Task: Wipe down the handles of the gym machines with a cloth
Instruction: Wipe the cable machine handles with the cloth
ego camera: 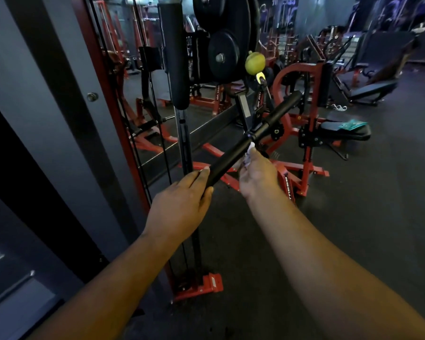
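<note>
At frame centre we see the black bar handle (253, 136) running from 7 to 1 o'clock — our left hand (179, 204) clasps its near end, our right hand (257, 176) pinches a white cloth (248, 155) against its middle.

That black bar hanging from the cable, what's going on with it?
A person is cleaning it. The left hand grips the near end of the black bar to steady it, while the right hand presses a small white cloth against the bar near its middle. The bar hangs tilted beside a red machine frame.
</note>
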`<action>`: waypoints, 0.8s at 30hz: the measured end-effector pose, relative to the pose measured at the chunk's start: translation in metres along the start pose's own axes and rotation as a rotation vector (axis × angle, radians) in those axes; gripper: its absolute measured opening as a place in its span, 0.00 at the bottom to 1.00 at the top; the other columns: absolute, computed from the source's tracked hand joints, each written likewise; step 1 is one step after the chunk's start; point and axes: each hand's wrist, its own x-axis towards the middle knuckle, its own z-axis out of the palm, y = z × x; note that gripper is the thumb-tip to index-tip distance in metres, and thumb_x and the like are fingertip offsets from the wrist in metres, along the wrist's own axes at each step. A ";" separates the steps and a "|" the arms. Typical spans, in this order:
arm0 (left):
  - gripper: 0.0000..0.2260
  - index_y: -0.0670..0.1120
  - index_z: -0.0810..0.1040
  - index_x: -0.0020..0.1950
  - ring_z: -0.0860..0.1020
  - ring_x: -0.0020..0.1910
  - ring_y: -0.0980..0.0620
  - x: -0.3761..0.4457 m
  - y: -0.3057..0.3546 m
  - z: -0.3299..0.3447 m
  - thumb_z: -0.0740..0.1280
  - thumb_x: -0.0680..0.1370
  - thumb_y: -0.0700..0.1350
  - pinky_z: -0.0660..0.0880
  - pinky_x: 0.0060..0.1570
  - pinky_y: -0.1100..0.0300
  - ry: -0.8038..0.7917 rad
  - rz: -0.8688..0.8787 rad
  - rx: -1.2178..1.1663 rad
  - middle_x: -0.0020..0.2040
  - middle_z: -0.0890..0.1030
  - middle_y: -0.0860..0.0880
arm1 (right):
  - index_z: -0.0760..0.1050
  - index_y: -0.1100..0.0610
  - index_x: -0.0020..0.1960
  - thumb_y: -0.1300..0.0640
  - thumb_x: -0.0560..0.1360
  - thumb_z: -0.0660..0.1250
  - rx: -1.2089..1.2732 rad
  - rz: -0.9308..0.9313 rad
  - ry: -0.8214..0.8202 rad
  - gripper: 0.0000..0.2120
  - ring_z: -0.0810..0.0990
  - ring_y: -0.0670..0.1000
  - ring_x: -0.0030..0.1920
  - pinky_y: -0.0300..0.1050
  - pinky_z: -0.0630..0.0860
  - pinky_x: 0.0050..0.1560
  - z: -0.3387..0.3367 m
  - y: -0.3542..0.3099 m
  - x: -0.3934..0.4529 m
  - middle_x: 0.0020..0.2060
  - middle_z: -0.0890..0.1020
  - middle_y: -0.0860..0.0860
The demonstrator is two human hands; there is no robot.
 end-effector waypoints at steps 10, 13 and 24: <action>0.24 0.48 0.69 0.78 0.82 0.48 0.51 0.001 -0.016 0.000 0.58 0.84 0.56 0.80 0.38 0.57 0.021 0.008 0.014 0.66 0.80 0.49 | 0.80 0.61 0.59 0.62 0.80 0.69 -0.270 -0.054 -0.276 0.09 0.86 0.54 0.51 0.46 0.83 0.50 -0.039 0.038 -0.050 0.50 0.86 0.56; 0.24 0.49 0.68 0.78 0.81 0.49 0.52 0.000 -0.016 0.001 0.56 0.84 0.57 0.79 0.38 0.58 0.021 0.002 0.008 0.65 0.80 0.50 | 0.80 0.59 0.64 0.61 0.81 0.68 -0.448 -0.466 -0.194 0.12 0.85 0.50 0.57 0.49 0.82 0.58 -0.040 0.009 -0.018 0.53 0.86 0.51; 0.24 0.48 0.71 0.77 0.82 0.47 0.52 0.008 -0.023 0.004 0.61 0.82 0.56 0.80 0.36 0.58 0.044 0.023 -0.014 0.64 0.80 0.49 | 0.71 0.59 0.75 0.69 0.80 0.65 -1.189 -1.170 -0.395 0.24 0.73 0.50 0.73 0.47 0.74 0.71 -0.049 0.023 -0.004 0.72 0.75 0.55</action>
